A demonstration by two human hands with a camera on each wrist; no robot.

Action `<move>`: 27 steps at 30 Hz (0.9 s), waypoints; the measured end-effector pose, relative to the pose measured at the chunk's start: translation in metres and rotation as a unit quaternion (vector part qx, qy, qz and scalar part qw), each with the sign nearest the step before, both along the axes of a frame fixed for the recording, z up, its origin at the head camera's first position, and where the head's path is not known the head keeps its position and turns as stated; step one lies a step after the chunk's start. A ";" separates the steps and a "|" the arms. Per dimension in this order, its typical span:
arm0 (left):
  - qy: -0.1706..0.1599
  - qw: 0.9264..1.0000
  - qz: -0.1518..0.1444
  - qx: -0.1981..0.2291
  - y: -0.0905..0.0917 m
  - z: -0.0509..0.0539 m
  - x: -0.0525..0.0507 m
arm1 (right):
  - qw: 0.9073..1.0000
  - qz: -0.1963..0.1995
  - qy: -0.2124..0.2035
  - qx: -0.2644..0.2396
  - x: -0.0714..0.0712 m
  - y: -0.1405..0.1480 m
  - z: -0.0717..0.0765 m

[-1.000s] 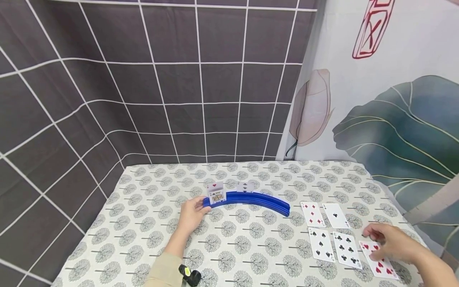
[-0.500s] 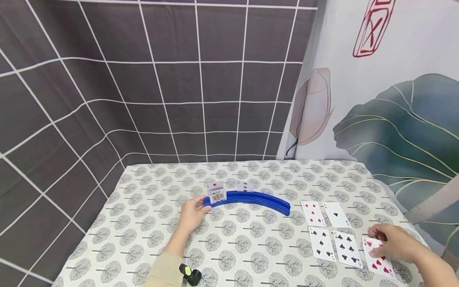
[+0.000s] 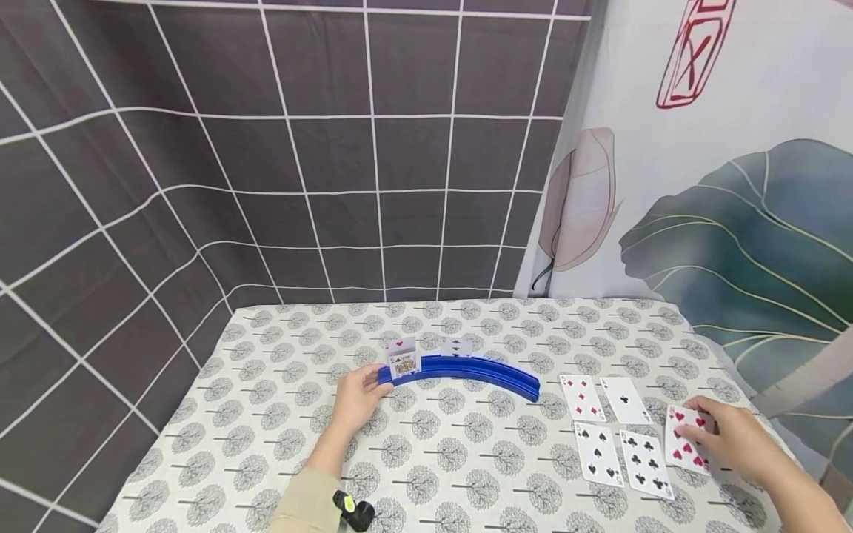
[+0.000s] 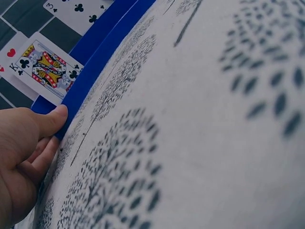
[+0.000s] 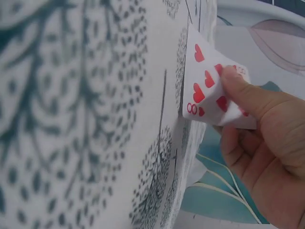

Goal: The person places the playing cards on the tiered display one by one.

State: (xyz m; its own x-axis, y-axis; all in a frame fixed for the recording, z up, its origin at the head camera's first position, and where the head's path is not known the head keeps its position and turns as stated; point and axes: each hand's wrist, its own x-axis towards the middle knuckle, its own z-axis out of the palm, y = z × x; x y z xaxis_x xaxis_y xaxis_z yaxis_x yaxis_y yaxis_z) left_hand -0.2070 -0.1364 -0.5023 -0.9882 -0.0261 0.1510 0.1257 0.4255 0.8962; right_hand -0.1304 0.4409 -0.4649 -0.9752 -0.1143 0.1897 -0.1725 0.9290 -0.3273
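My left hand (image 3: 358,400) pinches the left end of a curved blue card holder (image 3: 480,368), its thumb on the front edge. A king of clubs (image 4: 47,69) stands in the holder by that thumb, with a hearts card (image 3: 400,344) partly hidden behind it. Further right along the holder stands a three of clubs (image 4: 78,12). At the right of the table, my right hand (image 3: 736,442) pinches an eight of hearts (image 5: 202,93) between thumb and fingers. The card is tilted and slightly bent, its face partly covered by the thumb.
Left of my right hand lie a diamonds card (image 3: 581,398), an ace of clubs (image 3: 625,400), a spades card (image 3: 598,454) and a clubs card (image 3: 646,464), all face up. A tree-patterned cloth (image 3: 426,474) covers the table. Hanging cloths stand behind it.
My right hand has taken up the eight of hearts from the table's right front and moved it away from me, beside the clubs card. The left hand and the card holder have stayed put.
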 end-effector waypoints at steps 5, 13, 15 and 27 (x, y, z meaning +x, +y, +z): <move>0.004 1.000 -0.002 -0.006 -0.001 0.000 0.000 | 0.998 0.001 0.058 -0.006 -0.001 -0.005 0.003; 0.007 1.000 -0.002 0.001 -0.001 -0.001 0.000 | 0.996 -0.012 0.086 -0.014 -0.005 -0.010 0.012; 0.010 1.000 -0.003 0.000 -0.001 -0.001 0.000 | 0.996 -0.017 0.086 -0.018 -0.007 -0.011 0.014; 0.006 1.000 -0.004 0.002 -0.002 0.000 0.000 | 0.995 -0.012 0.096 -0.021 -0.015 -0.018 0.023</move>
State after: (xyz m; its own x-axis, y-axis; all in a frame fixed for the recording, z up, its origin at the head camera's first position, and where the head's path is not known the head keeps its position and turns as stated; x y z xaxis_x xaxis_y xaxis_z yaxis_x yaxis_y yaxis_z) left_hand -0.2070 -0.1381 -0.5028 -0.9866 -0.0184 0.1622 0.1396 0.4204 0.8965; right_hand -0.1450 0.4225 -0.4416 -0.9226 -0.0785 0.3777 -0.2133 0.9197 -0.3298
